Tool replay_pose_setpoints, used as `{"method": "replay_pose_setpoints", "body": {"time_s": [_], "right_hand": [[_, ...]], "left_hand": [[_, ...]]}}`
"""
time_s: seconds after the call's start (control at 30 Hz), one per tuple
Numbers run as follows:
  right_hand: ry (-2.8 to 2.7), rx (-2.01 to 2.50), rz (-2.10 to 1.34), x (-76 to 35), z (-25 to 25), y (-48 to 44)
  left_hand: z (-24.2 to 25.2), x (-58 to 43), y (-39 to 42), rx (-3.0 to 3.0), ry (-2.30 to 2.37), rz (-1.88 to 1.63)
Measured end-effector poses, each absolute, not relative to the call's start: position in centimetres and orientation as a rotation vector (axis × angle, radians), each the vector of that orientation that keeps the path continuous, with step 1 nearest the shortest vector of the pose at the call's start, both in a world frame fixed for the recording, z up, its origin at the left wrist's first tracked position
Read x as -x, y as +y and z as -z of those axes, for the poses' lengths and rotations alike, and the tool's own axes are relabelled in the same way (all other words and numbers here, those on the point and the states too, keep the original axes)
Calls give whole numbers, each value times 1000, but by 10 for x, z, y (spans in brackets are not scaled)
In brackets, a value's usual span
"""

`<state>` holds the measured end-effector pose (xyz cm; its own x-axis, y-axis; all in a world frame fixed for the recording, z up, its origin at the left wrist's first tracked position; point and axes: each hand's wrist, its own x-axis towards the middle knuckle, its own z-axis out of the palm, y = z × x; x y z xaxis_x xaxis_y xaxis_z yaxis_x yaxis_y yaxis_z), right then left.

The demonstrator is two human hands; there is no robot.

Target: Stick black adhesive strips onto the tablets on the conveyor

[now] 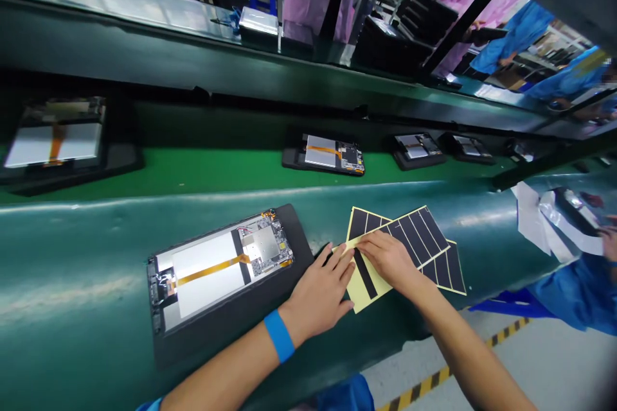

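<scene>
My left hand (324,292) lies flat with fingers stretched over the left end of a yellow backing sheet (359,298). Black adhesive strips (419,237) run in rows across the sheet, and one strip (365,275) stands alone near its left end. At the sheet's upper edge, the fingers of my right hand (385,257) are pinched together; what is between them is hidden. More strip sheets (450,270) lie underneath. Left of my hands, an opened tablet (212,273) rests on a black pad (296,237), its silver battery, orange ribbon cable and circuit board showing.
Behind the bench, a green conveyor belt (216,170) carries several opened tablets, one (330,154) straight ahead and another (55,141) at left. White sheets (533,218) lie at right near a co-worker's blue sleeve (573,292). A raised shelf edge (159,58) runs along the back.
</scene>
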<state>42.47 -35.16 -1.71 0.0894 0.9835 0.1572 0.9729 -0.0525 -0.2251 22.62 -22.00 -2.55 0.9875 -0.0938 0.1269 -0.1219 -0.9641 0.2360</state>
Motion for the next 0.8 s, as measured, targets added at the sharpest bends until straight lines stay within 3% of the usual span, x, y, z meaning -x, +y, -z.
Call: {"method": "replay_pose_setpoints", "body": {"time_s": [0.4, 0.8], "right_hand": [[-1994, 2080, -152, -430, 8, -340], [-1811, 1998, 197, -415, 3, -387]], "left_hand": [[29, -224, -216, -2888, -209, -176], [31, -227, -217, -2849, -206, -145]]}}
